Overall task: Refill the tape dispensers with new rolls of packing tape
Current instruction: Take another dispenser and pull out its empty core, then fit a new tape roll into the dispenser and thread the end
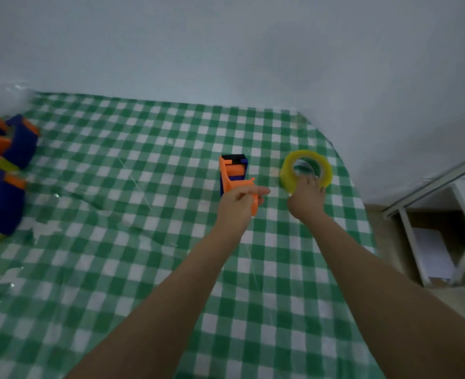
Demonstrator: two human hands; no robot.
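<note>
**Asker:** Where were the hands and the tape?

**Describer:** From the head camera, the left hand (pixel 238 205) was closed around the orange handle of an orange-and-blue tape dispenser (pixel 232 170). Whether its front end rested on the table (pixel 144 269) or hung just above it, I couldn't tell. Just to its right, a yellow tape roll (pixel 305 166) stood tilted on its edge. The right hand (pixel 306 199) gripped its near rim, fingers hooked into the open core.

**Asker:** How would that roll handle?

**Describer:** Probably stiff and fairly light: a firm ring with a smooth, slick outer face. Fingers through the core and thumb outside looked the surest hold. The dispenser seemed to be light, hard plastic, best held by the handle and away from the cutter end.

**Asker:** Any edges nearby?

**Describer:** The table's right edge ran close beside the roll, and a white shelf (pixel 444 236) stood beyond it. The wall (pixel 226 50) rose behind the table. A glossy clear cover lay over the green checked cloth and might let things slide. Open room lay to the left and toward the person. Other dispensers (pixel 10 149) sat clustered at the far left, well apart.
</note>
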